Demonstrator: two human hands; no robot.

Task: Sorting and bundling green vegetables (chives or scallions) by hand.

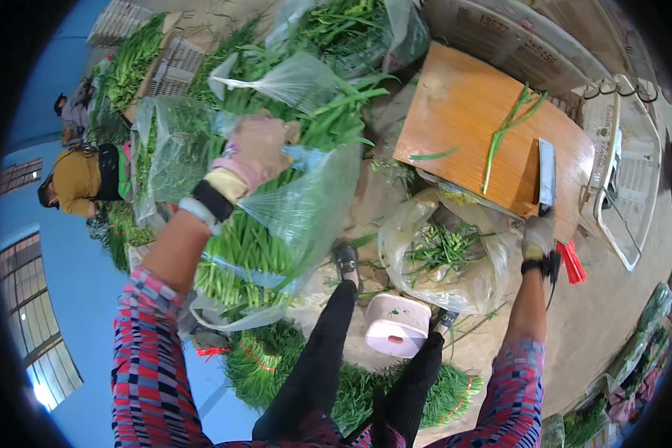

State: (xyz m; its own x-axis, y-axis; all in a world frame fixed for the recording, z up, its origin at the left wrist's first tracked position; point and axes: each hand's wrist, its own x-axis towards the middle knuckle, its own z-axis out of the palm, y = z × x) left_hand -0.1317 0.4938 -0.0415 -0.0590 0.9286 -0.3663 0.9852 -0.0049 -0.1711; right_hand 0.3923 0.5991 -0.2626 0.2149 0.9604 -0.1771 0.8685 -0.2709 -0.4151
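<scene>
Left hand (257, 149), gloved, stretched forward over green stalks (254, 243) in clear bag (313, 198); fingertips hard to make out, so I cannot tell whether it grips. Right hand (537, 237), gloved, lower, arm nearly straight, closed around knife (547, 175), covering much of handle. Knife points away from right hand, over worktop (470, 112). Checked sleeves (153, 358) cut off by my view's lower edge.

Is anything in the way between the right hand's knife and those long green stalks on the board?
Nothing visible; only wooden board shows between the knife in the right hand and the green stalks to its left.
</scene>
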